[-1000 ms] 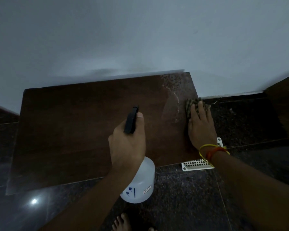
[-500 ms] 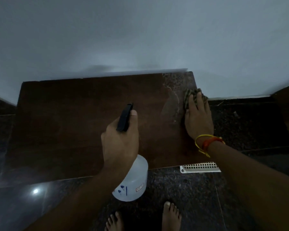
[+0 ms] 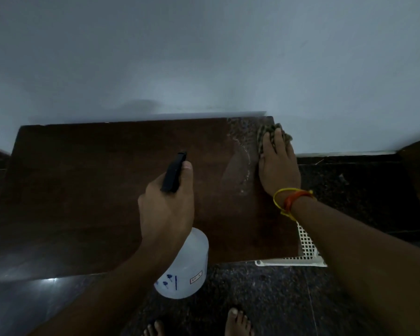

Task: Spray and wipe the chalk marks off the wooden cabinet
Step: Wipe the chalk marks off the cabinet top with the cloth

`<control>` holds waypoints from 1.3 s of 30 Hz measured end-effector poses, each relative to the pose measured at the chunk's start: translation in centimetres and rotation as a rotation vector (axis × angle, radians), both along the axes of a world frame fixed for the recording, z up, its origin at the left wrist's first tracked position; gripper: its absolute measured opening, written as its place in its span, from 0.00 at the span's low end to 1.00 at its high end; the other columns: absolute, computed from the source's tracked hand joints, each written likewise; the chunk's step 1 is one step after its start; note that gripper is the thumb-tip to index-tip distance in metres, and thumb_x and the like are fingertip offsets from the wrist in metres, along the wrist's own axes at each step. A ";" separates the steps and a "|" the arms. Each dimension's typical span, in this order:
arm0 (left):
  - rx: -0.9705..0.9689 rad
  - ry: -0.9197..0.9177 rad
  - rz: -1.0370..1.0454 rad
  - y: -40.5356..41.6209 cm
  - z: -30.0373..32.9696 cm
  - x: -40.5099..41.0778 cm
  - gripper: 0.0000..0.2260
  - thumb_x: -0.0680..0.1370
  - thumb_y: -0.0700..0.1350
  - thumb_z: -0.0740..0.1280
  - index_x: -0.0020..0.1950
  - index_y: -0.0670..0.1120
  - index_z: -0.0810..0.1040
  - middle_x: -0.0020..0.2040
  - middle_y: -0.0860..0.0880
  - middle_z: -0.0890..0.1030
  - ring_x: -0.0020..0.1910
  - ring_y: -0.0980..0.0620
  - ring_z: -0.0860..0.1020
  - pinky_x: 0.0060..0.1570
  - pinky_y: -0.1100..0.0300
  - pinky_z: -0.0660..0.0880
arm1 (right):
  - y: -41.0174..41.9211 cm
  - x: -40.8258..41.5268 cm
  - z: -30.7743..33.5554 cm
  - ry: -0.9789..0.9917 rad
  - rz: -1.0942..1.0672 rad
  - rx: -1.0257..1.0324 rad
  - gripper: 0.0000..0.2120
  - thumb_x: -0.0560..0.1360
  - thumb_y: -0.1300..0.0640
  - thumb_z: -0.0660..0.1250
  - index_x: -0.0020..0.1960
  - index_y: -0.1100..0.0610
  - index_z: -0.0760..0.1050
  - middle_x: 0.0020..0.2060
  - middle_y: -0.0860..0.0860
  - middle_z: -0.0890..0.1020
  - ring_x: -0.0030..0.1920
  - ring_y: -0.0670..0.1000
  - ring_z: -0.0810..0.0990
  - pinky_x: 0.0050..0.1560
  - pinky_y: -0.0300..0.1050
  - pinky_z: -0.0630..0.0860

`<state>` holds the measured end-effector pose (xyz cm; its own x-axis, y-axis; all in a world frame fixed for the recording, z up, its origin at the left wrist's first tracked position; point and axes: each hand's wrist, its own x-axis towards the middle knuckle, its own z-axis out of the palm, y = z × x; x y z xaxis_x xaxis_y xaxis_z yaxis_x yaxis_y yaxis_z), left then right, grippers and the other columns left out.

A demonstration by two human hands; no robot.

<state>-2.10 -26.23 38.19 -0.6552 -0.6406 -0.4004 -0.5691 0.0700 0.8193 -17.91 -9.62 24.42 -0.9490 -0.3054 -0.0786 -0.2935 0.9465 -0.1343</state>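
The room is dim and bluish. A small glare spot shines on the glossy floor [image 3: 49, 282] at the lower left. The wide lens bends the edges, and detail is soft.

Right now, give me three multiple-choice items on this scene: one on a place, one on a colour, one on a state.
1. Where is the cloth?
A. at the cabinet top's far right corner
B. on the floor
C. over the bottle

2. What colour is the spray head?
A. white
B. black
C. red

3. What is the left hand doing?
A. lying flat
B. hanging idle
C. gripping the spray bottle

Answers: 
1 A, the right hand presses it on the cabinet there, beside the wet patch.
2 B, it shows dark above the pale bottle.
3 C, its fingers curl round the bottle's neck.
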 end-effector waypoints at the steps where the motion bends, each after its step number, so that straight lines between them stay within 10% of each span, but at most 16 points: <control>1: -0.001 -0.002 -0.002 0.0 -0.1 -0.2 0.17 0.79 0.58 0.62 0.38 0.47 0.76 0.38 0.40 0.81 0.36 0.40 0.82 0.40 0.42 0.81 | -0.1 -0.6 -0.1 0.001 0.010 0.005 0.28 0.77 0.53 0.49 0.76 0.60 0.53 0.76 0.61 0.52 0.74 0.65 0.54 0.72 0.60 0.58; 39: 0.018 -0.003 0.003 -2.2 0.5 -2.7 0.14 0.79 0.58 0.61 0.40 0.50 0.76 0.40 0.43 0.82 0.39 0.43 0.82 0.43 0.40 0.81 | -6.8 -0.4 1.5 -0.045 0.043 -0.034 0.30 0.77 0.56 0.57 0.76 0.56 0.53 0.77 0.57 0.53 0.75 0.64 0.51 0.74 0.59 0.52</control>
<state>-4.76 -28.44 38.69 -0.6517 -0.6354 -0.4141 -0.5718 0.0530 0.8187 -18.33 -16.39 25.88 -0.9307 -0.3489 -0.1100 -0.3265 0.9278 -0.1805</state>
